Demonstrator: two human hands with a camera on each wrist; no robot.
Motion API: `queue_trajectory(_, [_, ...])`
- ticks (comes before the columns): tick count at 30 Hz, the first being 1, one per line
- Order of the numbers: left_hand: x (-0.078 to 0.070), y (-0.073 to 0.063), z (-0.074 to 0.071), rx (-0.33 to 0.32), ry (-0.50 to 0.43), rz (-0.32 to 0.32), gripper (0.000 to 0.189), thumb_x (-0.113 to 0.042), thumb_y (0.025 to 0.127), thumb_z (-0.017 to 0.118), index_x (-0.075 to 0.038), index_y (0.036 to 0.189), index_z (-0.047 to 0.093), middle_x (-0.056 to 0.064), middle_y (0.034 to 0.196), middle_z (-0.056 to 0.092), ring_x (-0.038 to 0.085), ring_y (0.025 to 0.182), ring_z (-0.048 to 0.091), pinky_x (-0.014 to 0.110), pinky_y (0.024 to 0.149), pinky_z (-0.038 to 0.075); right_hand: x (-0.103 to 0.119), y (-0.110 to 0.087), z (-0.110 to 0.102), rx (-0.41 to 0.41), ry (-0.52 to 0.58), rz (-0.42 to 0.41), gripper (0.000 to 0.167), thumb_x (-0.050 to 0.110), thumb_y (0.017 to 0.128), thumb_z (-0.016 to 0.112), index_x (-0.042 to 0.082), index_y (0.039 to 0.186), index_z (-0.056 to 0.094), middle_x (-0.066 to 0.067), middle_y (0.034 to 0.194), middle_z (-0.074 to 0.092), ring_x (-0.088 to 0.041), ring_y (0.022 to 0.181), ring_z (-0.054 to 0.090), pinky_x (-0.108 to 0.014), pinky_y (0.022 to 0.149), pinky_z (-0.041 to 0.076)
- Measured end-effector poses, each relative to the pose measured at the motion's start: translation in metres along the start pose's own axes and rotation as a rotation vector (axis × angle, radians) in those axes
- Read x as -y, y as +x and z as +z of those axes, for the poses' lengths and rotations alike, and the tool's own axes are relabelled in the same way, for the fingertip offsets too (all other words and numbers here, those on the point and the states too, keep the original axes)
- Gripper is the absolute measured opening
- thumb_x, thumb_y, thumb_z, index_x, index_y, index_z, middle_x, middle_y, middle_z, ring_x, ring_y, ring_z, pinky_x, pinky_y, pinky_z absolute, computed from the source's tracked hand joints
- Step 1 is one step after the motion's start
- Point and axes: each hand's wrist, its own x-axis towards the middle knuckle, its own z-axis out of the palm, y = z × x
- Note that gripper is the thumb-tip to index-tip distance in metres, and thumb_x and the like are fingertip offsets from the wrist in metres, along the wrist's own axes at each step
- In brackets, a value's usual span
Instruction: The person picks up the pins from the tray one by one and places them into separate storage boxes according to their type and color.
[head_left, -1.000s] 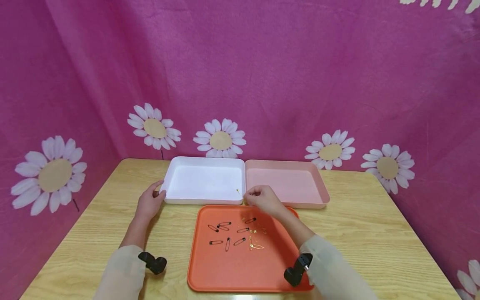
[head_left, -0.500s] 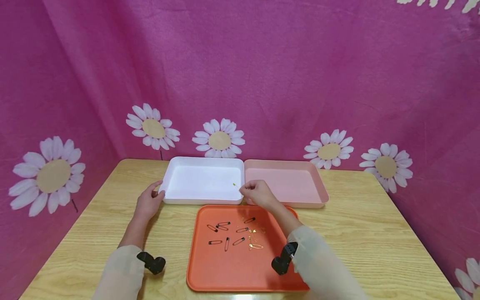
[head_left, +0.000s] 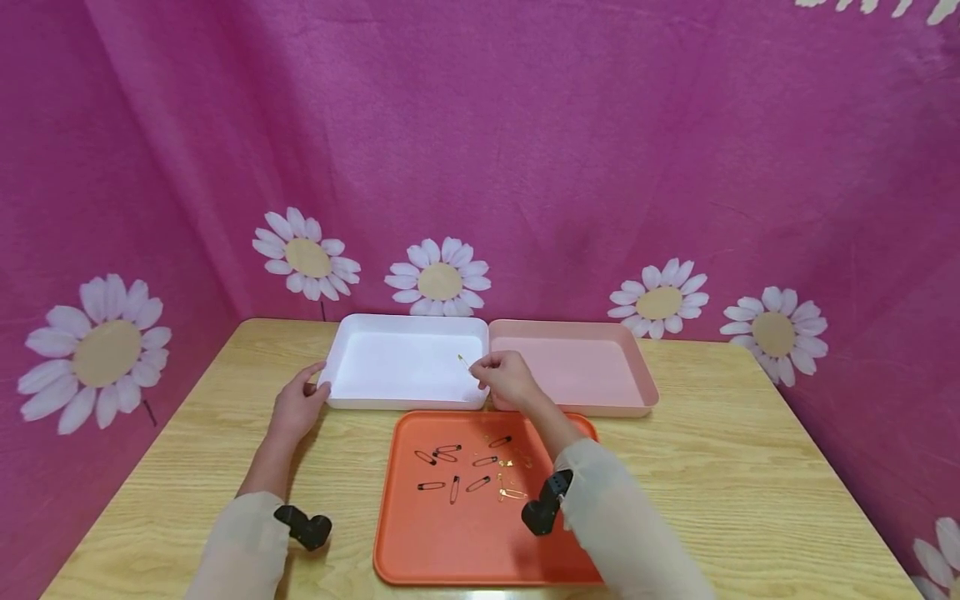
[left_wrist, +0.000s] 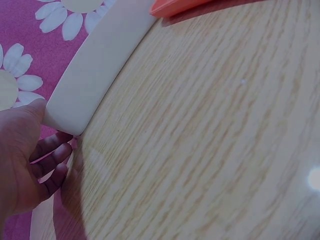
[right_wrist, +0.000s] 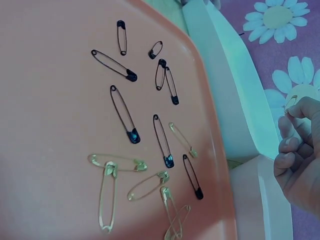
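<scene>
My right hand pinches a gold safety pin between thumb and fingertip, over the right part of the white tray. In the right wrist view the same gold safety pin pokes up from the fingertips. My left hand grips the white tray's front left corner; the left wrist view has the thumb at the rim and the fingers bent below it. On the orange tray lie several black safety pins and several gold ones, the black to the left, the gold mostly to the right.
A pink tray stands right beside the white one at the back of the wooden table. The orange tray lies in front of both. Behind the table hangs a magenta cloth with daisies.
My right hand has moved left and slightly away from me, carrying the gold safety pin farther over the white tray. The left hand keeps its place at the corner.
</scene>
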Motion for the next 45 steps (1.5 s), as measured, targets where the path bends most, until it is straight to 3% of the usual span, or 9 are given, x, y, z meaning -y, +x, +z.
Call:
queue_trajectory(4, [0.000,0.001,0.000,0.003,-0.001,-0.004,0.050,-0.023,0.098,0.044,-0.013,0.145,0.034,0.020,0.114,0.050,0.029,0.103,0.045,0.042,0.089,0.038,0.004,0.004,0.004,-0.023,-0.029,-0.002,0.017,0.013,0.086,0.060,-0.002,0.089,0.068,-0.001,0.061,0.055,-0.009,0.049,0.036,-0.022,0.045,0.028])
queue_trajectory(9, [0.002,0.001,0.000,0.008,-0.003,-0.008,0.050,-0.024,0.098,0.044,-0.014,0.146,0.033,0.020,0.115,0.049,0.029,0.103,0.044,0.041,0.089,0.038,0.007,0.008,0.013,-0.034,0.018,0.019,0.015,0.011,0.085,0.060,-0.002,0.086,0.067,-0.001,0.059,0.054,-0.009,0.048,0.034,-0.022,0.045,0.028])
queue_trajectory(11, [0.002,0.001,0.000,0.005,-0.007,-0.004,0.050,-0.023,0.098,0.045,-0.013,0.145,0.033,0.020,0.115,0.049,0.029,0.103,0.045,0.041,0.088,0.038,0.007,0.010,0.017,-0.036,0.041,0.023,0.016,0.011,0.086,0.060,-0.004,0.088,0.067,-0.001,0.059,0.054,-0.009,0.045,0.032,-0.021,0.043,0.028])
queue_trajectory(18, [0.002,0.000,0.001,-0.013,-0.019,0.030,0.049,-0.021,0.097,0.047,-0.010,0.143,0.036,0.024,0.119,0.051,0.032,0.107,0.046,0.045,0.095,0.037,0.005,0.011,0.025,-0.055,-0.029,0.006,0.025,0.020,0.092,0.058,0.000,0.102,0.068,-0.004,0.065,0.060,-0.010,0.046,0.036,-0.021,0.045,0.034])
queue_trajectory(24, [0.001,0.000,-0.001,-0.002,-0.014,0.028,0.050,-0.022,0.097,0.046,-0.010,0.144,0.035,0.024,0.119,0.050,0.031,0.107,0.045,0.045,0.094,0.037,0.005,0.008,0.021,-0.084,-0.038,0.037,0.025,0.021,0.090,0.060,0.001,0.102,0.069,-0.008,0.070,0.062,-0.011,0.048,0.038,-0.021,0.047,0.035])
queue_trajectory(32, [0.000,-0.001,-0.002,0.005,-0.004,0.013,0.050,-0.023,0.098,0.045,-0.012,0.145,0.034,0.023,0.118,0.050,0.031,0.105,0.045,0.044,0.092,0.037,0.002,0.007,0.012,-0.052,0.017,0.063,0.023,0.021,0.089,0.062,0.001,0.100,0.068,-0.005,0.070,0.058,-0.011,0.047,0.035,-0.023,0.045,0.031])
queue_trajectory(40, [0.000,-0.002,-0.001,0.006,0.004,0.015,0.050,-0.024,0.098,0.044,-0.012,0.145,0.033,0.023,0.118,0.051,0.032,0.105,0.046,0.046,0.094,0.037,0.001,-0.002,0.002,0.021,0.084,0.085,0.022,0.017,0.090,0.061,0.000,0.103,0.065,-0.010,0.073,0.057,-0.009,0.038,0.026,-0.022,0.039,0.025])
queue_trajectory(45, [-0.001,-0.003,0.000,0.012,-0.010,0.003,0.050,-0.024,0.098,0.044,-0.013,0.146,0.032,0.024,0.123,0.049,0.033,0.109,0.045,0.047,0.097,0.036,-0.001,-0.008,-0.004,0.055,0.137,0.106,0.021,0.014,0.090,0.059,-0.002,0.104,0.063,-0.008,0.068,0.053,-0.010,0.039,0.027,-0.025,0.042,0.026])
